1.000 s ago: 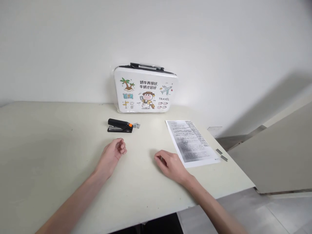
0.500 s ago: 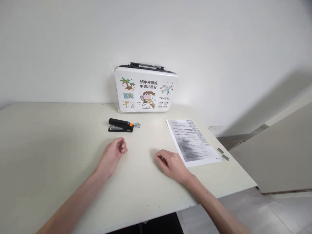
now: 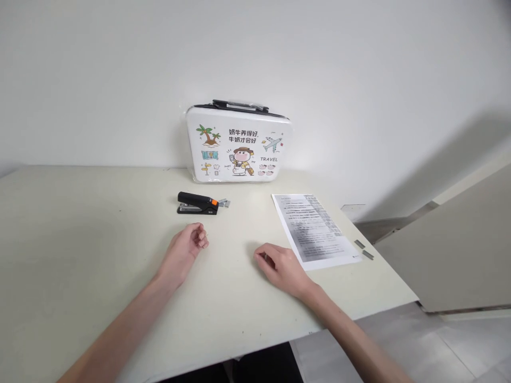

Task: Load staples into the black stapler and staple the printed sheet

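Note:
My left hand [image 3: 184,252] rests on the cream table [image 3: 80,239] with its fingers loosely curled and nothing in them. My right hand [image 3: 281,267] lies beside it, fingers curled under, empty as far as I can see. A black stapler with an orange tip [image 3: 197,204] lies a short way beyond my left hand, with a strip of staples [image 3: 223,202] at its right end. A printed sheet of paper [image 3: 315,230] lies just right of my right hand.
A white carry case with cartoon travel pictures [image 3: 238,144] stands against the wall at the back. Two staple strips [image 3: 363,249] lie near the table's right edge. The floor drops away right of the table.

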{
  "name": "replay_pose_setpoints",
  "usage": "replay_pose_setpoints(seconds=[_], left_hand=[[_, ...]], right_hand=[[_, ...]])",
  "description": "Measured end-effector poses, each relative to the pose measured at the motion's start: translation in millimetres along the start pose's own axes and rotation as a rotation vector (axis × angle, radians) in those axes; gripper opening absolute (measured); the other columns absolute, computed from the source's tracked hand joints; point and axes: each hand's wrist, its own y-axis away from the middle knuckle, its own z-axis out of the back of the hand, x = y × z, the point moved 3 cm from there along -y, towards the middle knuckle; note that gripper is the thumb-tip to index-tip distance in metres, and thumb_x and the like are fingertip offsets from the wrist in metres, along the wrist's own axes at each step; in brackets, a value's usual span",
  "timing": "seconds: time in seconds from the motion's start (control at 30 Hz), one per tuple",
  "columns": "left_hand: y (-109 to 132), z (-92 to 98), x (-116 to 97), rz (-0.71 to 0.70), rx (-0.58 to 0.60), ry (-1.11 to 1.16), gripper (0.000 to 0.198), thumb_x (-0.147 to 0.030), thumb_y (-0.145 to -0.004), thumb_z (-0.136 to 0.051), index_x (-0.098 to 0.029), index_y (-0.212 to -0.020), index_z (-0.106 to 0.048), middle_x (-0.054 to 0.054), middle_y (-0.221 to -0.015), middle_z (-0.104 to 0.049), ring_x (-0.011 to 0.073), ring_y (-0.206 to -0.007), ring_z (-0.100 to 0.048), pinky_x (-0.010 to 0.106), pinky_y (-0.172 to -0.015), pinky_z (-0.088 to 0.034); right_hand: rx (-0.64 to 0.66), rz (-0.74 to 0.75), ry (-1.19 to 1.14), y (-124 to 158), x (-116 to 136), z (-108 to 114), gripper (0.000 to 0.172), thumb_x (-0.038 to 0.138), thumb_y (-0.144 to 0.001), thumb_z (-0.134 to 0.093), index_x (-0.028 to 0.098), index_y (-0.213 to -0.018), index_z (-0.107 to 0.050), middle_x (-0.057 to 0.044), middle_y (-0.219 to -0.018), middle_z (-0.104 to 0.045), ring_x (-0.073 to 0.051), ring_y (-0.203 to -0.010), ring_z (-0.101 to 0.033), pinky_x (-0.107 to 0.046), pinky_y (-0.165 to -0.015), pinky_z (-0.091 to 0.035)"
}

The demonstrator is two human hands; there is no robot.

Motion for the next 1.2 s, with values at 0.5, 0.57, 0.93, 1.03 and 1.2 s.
replay_pose_setpoints(seconds=[0.5,0.57,0.93,1.03,1.2], left_hand=[[-4,2.6,3,-0.017,0.027,-0.019,0.024,-0.033,-0.077,-0.079,-0.018,-0.076,-0.061,-0.003,-0.071,-0.049,0.011,-0.062,-0.042,0.027,-0.063,-0.043],[-5,2.7,4,-0.024,0.031,-0.025,0.025,-0.034,-0.077,-0.079,-0.018,-0.076,-0.061,-0.003,-0.071,-0.049,0.0113,-0.062,-0.042,0.028,-0.063,-0.043],[-3,1.0,3,-0.021,0.025,-0.001,0.024,-0.032,-0.077,-0.079,-0.018,-0.075,-0.06,-0.003,-0.071,-0.048,0.0114,-0.063,-0.04,0.026,-0.061,-0.042],[-3,0.8,3,-0.017,0.024,-0.012,0.024,-0.032,-0.078,-0.079,-0.018,-0.075,-0.06,-0.003,-0.072,-0.048,0.0119,-0.063,-0.04,0.026,-0.061,-0.042],[-2,0.8,3,-0.021,0.037,-0.043,0.025,-0.034,-0.079,-0.078,-0.019,-0.075,-0.059,-0.002,-0.072,-0.048,0.0125,-0.064,-0.04,0.027,-0.062,-0.042]], right_hand=[[-0.248,-0.239,0.455,70,-89,82,0.05,0.05,-0.109,-0.039,0.027,-0.151,-0.052,-0.012,-0.157,-0.054,-0.033,-0.15,-0.045,-0.058,-0.119,-0.042],[-0.21,-0.304,0.493,77,-103,84,0.056,0.053,-0.11,-0.034,0.027,-0.157,-0.047,-0.011,-0.164,-0.047,-0.033,-0.157,-0.036,-0.059,-0.122,-0.038],[-0.108,-0.315,0.513,99,-66,49,0.054,0.052,-0.111,-0.034,0.023,-0.148,-0.061,-0.01,-0.162,-0.051,-0.034,-0.153,-0.043,-0.058,-0.12,-0.044],[-0.108,-0.263,0.524,105,-40,40,0.051,0.054,-0.109,-0.04,0.025,-0.145,-0.063,-0.011,-0.159,-0.054,-0.036,-0.149,-0.048,-0.058,-0.114,-0.051],[-0.096,-0.185,0.525,112,-1,26,0.047,0.053,-0.107,-0.047,0.028,-0.142,-0.064,-0.012,-0.155,-0.058,-0.04,-0.144,-0.054,-0.06,-0.106,-0.057]])
